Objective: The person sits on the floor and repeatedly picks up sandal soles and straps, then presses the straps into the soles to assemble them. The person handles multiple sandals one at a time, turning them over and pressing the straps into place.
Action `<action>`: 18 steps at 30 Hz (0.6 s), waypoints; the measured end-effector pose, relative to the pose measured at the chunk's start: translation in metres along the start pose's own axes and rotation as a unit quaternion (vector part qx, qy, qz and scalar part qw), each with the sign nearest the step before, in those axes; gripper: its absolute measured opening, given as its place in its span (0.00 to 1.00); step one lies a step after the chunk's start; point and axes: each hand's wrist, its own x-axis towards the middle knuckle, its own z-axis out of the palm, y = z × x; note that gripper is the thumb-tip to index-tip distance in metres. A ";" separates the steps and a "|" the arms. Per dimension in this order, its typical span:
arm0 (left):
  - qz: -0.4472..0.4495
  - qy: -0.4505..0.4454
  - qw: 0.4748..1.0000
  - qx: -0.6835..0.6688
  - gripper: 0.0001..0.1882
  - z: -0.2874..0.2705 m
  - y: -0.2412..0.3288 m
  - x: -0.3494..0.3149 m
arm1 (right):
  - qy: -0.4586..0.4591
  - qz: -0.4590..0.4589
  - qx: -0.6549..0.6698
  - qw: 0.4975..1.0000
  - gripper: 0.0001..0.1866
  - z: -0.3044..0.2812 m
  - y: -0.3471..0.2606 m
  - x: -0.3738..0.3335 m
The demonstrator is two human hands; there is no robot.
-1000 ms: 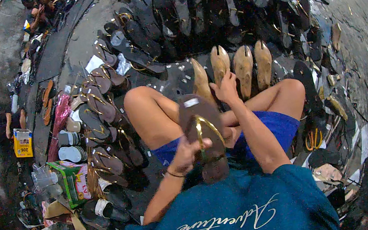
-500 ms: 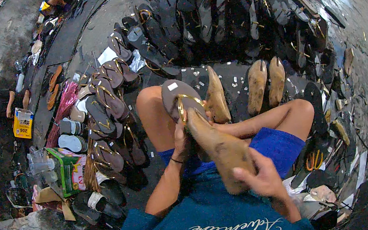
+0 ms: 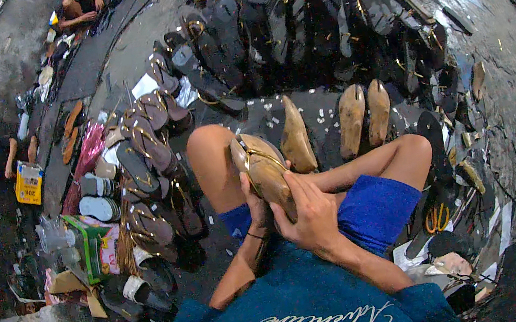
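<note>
Between my knees I hold a brown thong sandal [image 3: 239,152] with a gold strap. A worn wooden shoe last [image 3: 270,174] lies on its footbed, its front part under the strap. My left hand [image 3: 255,203] is closed on the sandal's left side, thumb along the edge. My right hand [image 3: 310,210] is wrapped round the last and the sandal's right side, near the heel end; its palm side is hidden. Just beyond my hands stands another wooden last [image 3: 296,137]. A pair of lasts, a left one [image 3: 353,121] and a right one [image 3: 379,112], stands further right.
Rows of dark sandals [image 3: 226,30] curve across the far side. Brown gold-strapped sandals [image 3: 148,138] are piled at left, beside a green box [image 3: 90,250] and a yellow can [image 3: 29,183]. Scraps [image 3: 450,269] litter the right. Another person [image 3: 79,10] sits far left.
The last has slid forward under the sandal's strap and now lies along the footbed. My right hand has moved from the last's heel end up and left to the sandal, close to my left hand.
</note>
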 end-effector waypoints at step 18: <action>0.006 -0.196 0.960 0.198 0.57 0.069 0.028 -0.035 | -0.026 -0.057 0.169 0.984 0.42 -0.094 0.016 0.007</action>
